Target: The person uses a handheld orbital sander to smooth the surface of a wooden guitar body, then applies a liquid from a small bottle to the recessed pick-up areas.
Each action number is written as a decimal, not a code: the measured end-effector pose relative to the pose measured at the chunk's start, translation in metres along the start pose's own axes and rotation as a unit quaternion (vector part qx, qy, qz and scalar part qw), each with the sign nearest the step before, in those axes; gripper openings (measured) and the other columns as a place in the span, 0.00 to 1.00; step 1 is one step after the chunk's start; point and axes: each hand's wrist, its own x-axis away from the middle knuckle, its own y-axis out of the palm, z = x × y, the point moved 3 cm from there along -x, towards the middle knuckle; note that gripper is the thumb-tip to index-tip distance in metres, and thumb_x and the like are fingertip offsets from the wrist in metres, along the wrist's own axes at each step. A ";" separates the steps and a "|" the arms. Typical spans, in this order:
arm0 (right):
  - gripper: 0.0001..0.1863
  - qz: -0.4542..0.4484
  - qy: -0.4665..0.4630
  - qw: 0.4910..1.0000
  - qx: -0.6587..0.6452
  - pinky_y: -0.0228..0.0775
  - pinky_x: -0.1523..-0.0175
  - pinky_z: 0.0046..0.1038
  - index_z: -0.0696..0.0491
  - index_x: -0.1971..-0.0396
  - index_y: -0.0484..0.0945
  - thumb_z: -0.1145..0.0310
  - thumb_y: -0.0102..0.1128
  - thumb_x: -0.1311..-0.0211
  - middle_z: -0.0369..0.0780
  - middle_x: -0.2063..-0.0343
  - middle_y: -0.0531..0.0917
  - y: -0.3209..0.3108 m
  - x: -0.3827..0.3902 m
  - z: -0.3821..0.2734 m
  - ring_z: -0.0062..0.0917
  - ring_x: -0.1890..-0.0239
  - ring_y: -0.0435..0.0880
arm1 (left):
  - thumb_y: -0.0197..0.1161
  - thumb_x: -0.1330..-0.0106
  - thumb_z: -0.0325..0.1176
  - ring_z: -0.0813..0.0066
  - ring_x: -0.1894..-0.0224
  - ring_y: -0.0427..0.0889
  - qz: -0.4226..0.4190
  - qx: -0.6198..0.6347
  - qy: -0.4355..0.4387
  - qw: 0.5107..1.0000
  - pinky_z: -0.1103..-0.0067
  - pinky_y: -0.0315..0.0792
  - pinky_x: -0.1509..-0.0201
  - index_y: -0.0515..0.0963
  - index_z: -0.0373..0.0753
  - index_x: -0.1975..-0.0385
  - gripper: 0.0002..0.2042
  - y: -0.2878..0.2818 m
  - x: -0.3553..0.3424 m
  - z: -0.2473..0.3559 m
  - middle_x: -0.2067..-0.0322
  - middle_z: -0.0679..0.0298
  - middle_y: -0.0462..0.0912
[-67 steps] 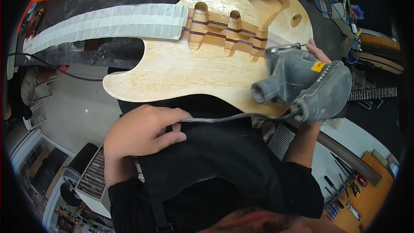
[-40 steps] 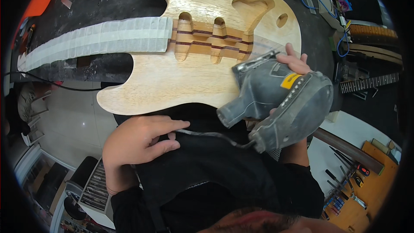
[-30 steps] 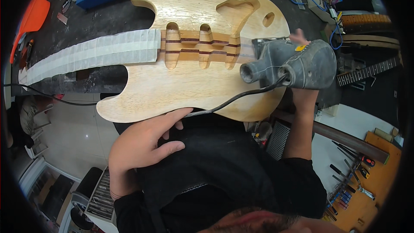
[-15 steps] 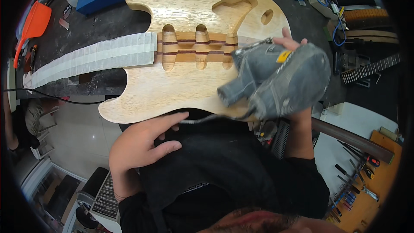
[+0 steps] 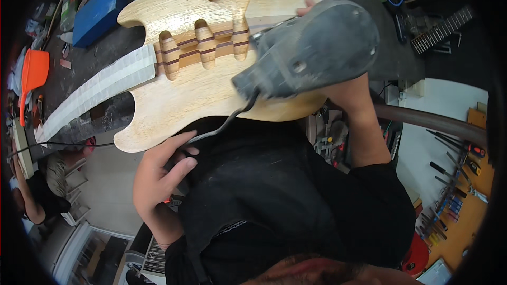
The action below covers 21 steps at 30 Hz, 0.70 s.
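Note:
A pale wooden electric guitar body [image 5: 174, 103] with its neck attached lies on the dark bench. White tape [image 5: 105, 82] covers the fretboard side of the neck. My right hand [image 5: 343, 92] grips a dusty dark grey power sander [image 5: 322, 47] from its far side, over the right part of the body; fingertips show past its upper edge. The sander hides that part and whatever contact its underside makes. My left hand [image 5: 163, 166] is at the near edge of the body, thumb and index finger apart. The sander's cord [image 5: 224, 126] runs to its index finger.
A blue block [image 5: 100, 13] and an orange scoop [image 5: 34, 76] lie on the left of the bench. Another fretted neck [image 5: 441, 29] is at the right. Hand tools [image 5: 449, 190] line a wooden board at lower right. Another person [image 5: 45, 190] is at far left.
The sander has turned in my right hand, and its yellow label no longer shows. My view has shifted and rotated, so the guitar appears more tilted. My left hand stays by the near edge.

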 end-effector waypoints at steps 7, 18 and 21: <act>0.39 0.068 -0.024 0.997 0.016 0.81 0.29 0.40 0.55 0.35 0.86 0.62 0.95 0.47 0.43 0.41 0.93 -0.005 -0.007 -0.013 0.35 0.35 0.91 | 0.77 0.24 0.30 0.65 0.51 0.95 0.030 -0.091 -0.001 0.995 0.71 0.84 0.42 0.85 0.31 0.31 0.24 -0.006 0.007 0.026 0.53 0.52 0.96; 0.35 0.158 -0.025 0.981 -0.111 0.81 0.29 0.37 0.60 0.30 0.80 0.65 0.86 0.32 0.45 0.39 0.92 -0.034 -0.028 0.007 0.33 0.37 0.91 | 0.81 0.29 0.29 0.58 0.42 0.92 0.177 -0.457 0.386 0.782 0.67 0.83 0.39 0.85 0.36 0.33 0.25 0.022 -0.072 0.213 0.41 0.54 0.93; 0.34 0.170 -0.046 0.974 -0.140 0.81 0.29 0.37 0.60 0.30 0.80 0.65 0.85 0.31 0.45 0.39 0.92 -0.032 -0.026 0.002 0.33 0.36 0.90 | 0.83 0.30 0.41 0.53 0.34 0.88 0.184 -0.470 0.433 0.747 0.62 0.82 0.31 0.78 0.38 0.24 0.36 0.054 -0.122 0.246 0.31 0.52 0.86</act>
